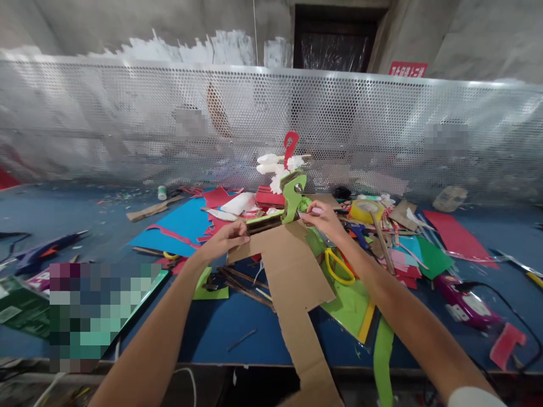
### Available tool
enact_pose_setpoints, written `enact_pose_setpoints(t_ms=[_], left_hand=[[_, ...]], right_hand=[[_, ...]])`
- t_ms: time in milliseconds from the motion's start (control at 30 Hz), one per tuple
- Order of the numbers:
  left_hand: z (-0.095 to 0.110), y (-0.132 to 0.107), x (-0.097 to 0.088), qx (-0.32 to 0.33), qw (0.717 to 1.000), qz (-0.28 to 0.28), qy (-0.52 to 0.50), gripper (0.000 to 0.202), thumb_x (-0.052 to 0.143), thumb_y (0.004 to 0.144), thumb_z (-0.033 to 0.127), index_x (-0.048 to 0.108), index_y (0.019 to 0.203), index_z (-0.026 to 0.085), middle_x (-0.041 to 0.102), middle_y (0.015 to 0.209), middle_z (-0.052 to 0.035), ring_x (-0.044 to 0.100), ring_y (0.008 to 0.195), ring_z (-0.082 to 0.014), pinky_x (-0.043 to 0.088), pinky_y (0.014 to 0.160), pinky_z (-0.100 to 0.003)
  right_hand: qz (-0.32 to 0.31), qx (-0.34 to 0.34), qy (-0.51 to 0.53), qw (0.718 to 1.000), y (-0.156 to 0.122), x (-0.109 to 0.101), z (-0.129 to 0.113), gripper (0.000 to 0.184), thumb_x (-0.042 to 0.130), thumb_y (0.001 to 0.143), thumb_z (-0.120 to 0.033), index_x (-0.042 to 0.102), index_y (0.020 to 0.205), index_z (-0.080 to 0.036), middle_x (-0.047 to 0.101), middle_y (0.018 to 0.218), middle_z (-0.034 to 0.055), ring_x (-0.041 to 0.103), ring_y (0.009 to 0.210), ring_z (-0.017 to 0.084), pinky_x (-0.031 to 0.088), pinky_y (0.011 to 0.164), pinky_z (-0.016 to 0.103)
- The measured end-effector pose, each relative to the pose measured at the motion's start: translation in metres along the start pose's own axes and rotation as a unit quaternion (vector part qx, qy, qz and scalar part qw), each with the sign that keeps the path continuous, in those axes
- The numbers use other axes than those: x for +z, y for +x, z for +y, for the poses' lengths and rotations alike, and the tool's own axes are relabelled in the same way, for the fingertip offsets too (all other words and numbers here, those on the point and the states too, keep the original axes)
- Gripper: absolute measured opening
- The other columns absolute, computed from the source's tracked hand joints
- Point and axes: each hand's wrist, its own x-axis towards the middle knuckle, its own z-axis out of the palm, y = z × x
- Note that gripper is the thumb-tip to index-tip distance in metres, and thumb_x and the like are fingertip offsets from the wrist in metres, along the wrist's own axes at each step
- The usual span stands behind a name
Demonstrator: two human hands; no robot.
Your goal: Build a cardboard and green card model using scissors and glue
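A flat brown cardboard piece [292, 265] with a long strip hanging over the table's front edge lies between my hands. My left hand [229, 238] pinches its upper left corner, thumb on top. At its far edge stands a green curved cardboard figure [292, 198] on a dark-edged cardboard base [265, 224]. The figure carries white fluffy bits [279, 180] and a red curl [290, 148]. My right hand [324, 219] is closed at the cardboard's upper right edge, beside the figure's foot; its fingertips are partly hidden.
Yellow-handled scissors [339, 267] lie under my right forearm. A yellow tape roll [363, 211], a blue sheet [178, 226] and coloured scraps lie around. A glue gun [46, 250] is at left, a purple box [469, 302] at right. A perforated metal screen [144, 124] stands behind.
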Motion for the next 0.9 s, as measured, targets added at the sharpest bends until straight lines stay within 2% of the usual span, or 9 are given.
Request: enact_pose_setpoints(t_ms=[100,200,500,700,900], left_hand=[[-0.002,0.001,0.000,-0.009,1.000,0.006,-0.012,0.043,0.077,0.079,0.044,0.039,0.081,0.023,0.041,0.069,0.0072,0.035,0.056,-0.0085,0.028,0.051,-0.020],[-0.003,0.001,0.000,-0.006,1.000,0.011,-0.017,0.043,0.077,0.078,0.042,0.040,0.081,0.023,0.041,0.069,0.0074,0.035,0.054,-0.0077,0.028,0.050,-0.020],[-0.005,0.001,0.001,-0.008,0.999,0.006,-0.034,0.042,0.079,0.075,0.039,0.042,0.081,0.022,0.044,0.067,0.0083,0.038,0.050,-0.0058,0.028,0.048,-0.019],[-0.013,0.003,0.000,0.000,0.999,0.000,-0.049,0.038,0.075,0.082,0.040,0.042,0.084,0.023,0.043,0.067,0.0092,0.034,0.045,-0.0052,0.023,0.043,-0.020],[-0.018,0.005,0.000,0.035,0.998,0.029,-0.053,0.036,0.075,0.087,0.037,0.042,0.087,0.023,0.041,0.071,0.0073,0.037,0.055,-0.0083,0.027,0.050,-0.020]], right_hand=[[-0.039,0.011,0.033,0.999,0.000,-0.005,0.002,0.042,0.088,0.065,-0.043,0.058,0.086,-0.023,0.072,0.076,-0.0003,0.067,0.072,0.018,0.053,0.071,0.031],[-0.050,0.006,0.024,0.998,0.000,-0.009,0.004,0.043,0.089,0.063,-0.037,0.059,0.089,-0.023,0.077,0.085,0.0024,0.070,0.079,0.020,0.053,0.077,0.033],[-0.020,0.008,0.026,0.999,0.003,-0.002,0.009,0.041,0.088,0.061,-0.036,0.057,0.084,-0.024,0.073,0.074,-0.0021,0.069,0.075,0.020,0.051,0.077,0.034],[-0.007,0.021,0.039,0.999,0.002,0.001,0.009,0.041,0.088,0.059,-0.037,0.057,0.083,-0.023,0.073,0.072,-0.0019,0.067,0.072,0.019,0.049,0.072,0.031],[0.005,0.016,0.036,0.999,0.004,0.002,0.009,0.042,0.089,0.059,-0.039,0.059,0.082,-0.022,0.075,0.075,0.0000,0.065,0.070,0.018,0.048,0.069,0.030]])
